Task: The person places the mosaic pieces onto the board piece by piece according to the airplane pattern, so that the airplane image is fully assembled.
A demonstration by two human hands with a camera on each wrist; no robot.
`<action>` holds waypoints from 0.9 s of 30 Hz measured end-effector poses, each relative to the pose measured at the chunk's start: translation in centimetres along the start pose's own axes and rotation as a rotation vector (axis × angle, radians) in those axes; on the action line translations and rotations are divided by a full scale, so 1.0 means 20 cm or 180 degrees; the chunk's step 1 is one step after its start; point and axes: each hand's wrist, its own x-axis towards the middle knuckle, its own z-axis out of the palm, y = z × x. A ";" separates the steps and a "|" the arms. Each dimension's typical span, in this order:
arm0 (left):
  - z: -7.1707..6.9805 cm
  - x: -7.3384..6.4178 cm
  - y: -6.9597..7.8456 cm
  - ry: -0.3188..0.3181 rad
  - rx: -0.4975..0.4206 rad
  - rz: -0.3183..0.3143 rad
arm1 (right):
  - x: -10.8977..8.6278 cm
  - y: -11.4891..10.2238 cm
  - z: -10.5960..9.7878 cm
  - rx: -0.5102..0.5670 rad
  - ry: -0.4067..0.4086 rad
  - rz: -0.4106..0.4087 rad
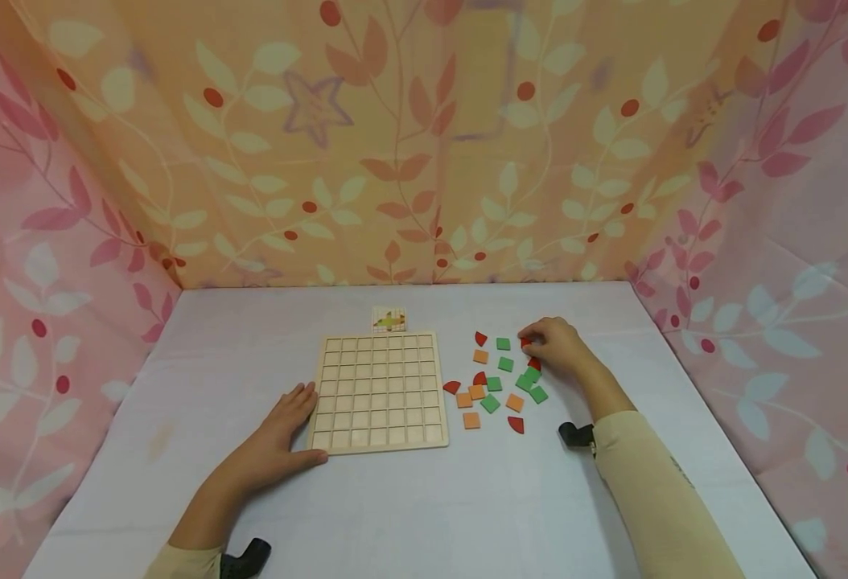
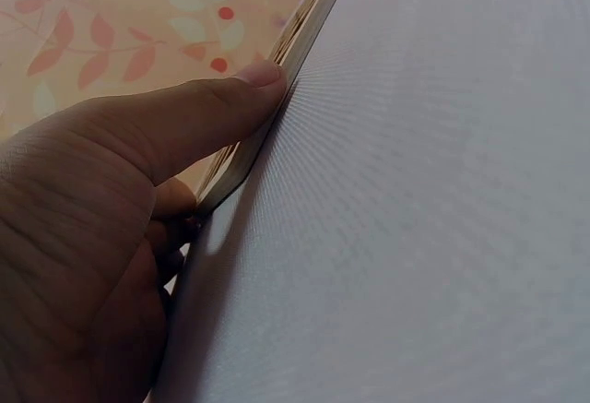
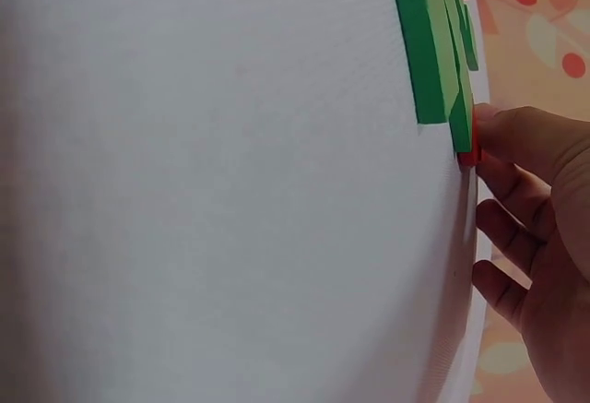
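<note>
Steadying the square, pale wooden grid board (image 1: 378,400) at its near left corner, the left hand (image 1: 275,438) spreads thumb and fingers wide, presumably preventing sliding. Right of it, beside loose square green tiles (image 1: 505,364), the right hand (image 1: 558,344) pinches a red quarter-round tile (image 1: 526,342); whether lifted, cannot tell

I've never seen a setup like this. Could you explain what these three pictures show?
There's no machine here: a person works with a bare left hand and right hand. The wide picture is taken from the person's head, the close ones from each wrist. On the white tabletop lie a wooden grid board, a small pattern card, green squares, orange squares and red quarter-circle pieces. The left hand touches the board's near-left corner; the right seems to pinch a red piece.
</note>
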 end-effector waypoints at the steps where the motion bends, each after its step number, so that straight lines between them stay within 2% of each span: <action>1: 0.00 0.00 0.00 -0.0012 -0.0002 -0.0005 | 0.00 0.00 0.00 -0.0009 0.0006 0.0001; 9: 0.01 0.01 -0.01 -0.0031 -0.0003 -0.0021 | -0.02 0.00 0.01 -0.0028 0.0115 0.0031; 19: 0.00 0.00 0.01 0.0080 0.0019 0.0031 | -0.09 -0.11 -0.03 0.0184 0.0220 0.0171; 27: 0.00 0.00 0.01 -0.0058 -0.0033 -0.0097 | -0.14 -0.22 -0.04 0.0138 0.0353 -0.0046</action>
